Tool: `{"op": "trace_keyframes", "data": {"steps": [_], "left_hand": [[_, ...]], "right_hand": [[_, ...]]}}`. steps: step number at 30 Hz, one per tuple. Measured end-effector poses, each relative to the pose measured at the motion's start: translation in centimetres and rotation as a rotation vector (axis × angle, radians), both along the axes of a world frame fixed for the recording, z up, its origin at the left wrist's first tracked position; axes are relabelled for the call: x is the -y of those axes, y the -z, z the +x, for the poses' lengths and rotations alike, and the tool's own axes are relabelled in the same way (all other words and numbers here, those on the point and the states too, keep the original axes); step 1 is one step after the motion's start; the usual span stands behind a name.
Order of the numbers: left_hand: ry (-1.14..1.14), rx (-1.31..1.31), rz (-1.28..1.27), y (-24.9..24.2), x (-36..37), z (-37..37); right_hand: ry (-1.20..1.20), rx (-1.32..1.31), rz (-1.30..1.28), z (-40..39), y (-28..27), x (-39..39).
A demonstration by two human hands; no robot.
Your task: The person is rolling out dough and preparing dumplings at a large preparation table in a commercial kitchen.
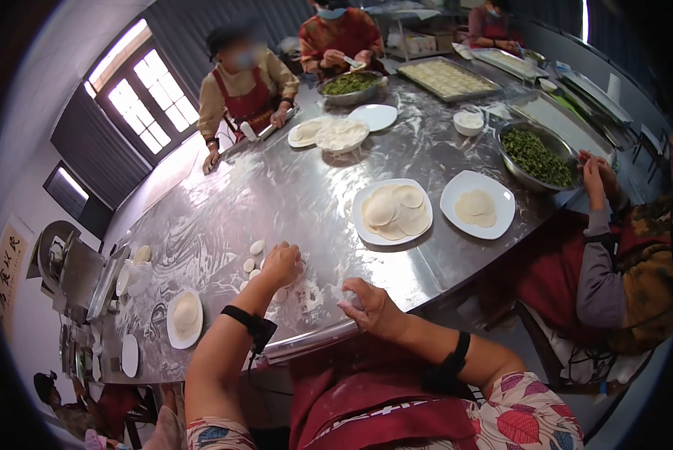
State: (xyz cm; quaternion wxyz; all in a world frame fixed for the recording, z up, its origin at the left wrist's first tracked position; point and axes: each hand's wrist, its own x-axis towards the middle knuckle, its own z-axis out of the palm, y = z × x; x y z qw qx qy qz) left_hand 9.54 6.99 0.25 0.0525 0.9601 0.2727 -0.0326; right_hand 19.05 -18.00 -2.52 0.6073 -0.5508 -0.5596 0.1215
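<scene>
My left hand (282, 264) is low over the floured steel table, its fingers curled downward and whatever is beneath them hidden. Small round dough pieces (257, 247) lie around it, several beside the fingers and one dough piece (279, 295) just below the hand. Near the table's front edge my right hand (379, 309) is curled closed around something greyish-white that I cannot make out. Loose flour (310, 296) is scattered between the two hands. Ahead of my right hand stands a square white plate (362, 231) with a pile of thin round dough wrappers (395, 211).
Another plate (506, 217) of wrappers stands right, beside a bowl of chopped greens (535, 157) and a co-worker's hands (597, 178). An oval plate (173, 330) with wrappers is at left. Across the table are a flour plate (342, 136), a filled tray (449, 79) and other people.
</scene>
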Motion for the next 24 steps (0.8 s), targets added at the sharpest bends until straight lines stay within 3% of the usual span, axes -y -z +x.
{"op": "trace_keyframes", "data": {"steps": [2,5,8,11,14,24], "left_hand": [[0.047,0.060,0.027,0.4,-0.1,-0.5],[-0.060,0.050,-0.044,-0.6,1.2,-0.4],[-0.074,0.413,-0.264,-0.2,2.0,-1.4],[-0.206,0.423,-0.843,1.1,3.1,-3.4],[-0.153,0.300,-0.764,2.1,5.0,-5.7],[-0.149,0.304,-0.511,2.0,6.4,-7.0]], "right_hand": [[0.011,0.014,-0.010,0.0,0.0,-0.1],[0.017,0.001,-0.020,0.0,-0.3,0.0],[0.019,-0.022,-0.016,-0.2,-0.5,0.0],[0.056,0.026,-0.024,-0.1,0.0,-0.1],[0.056,-0.021,-0.073,0.1,1.1,-1.2],[0.049,-0.111,-0.164,0.8,-0.5,-5.1]]}}
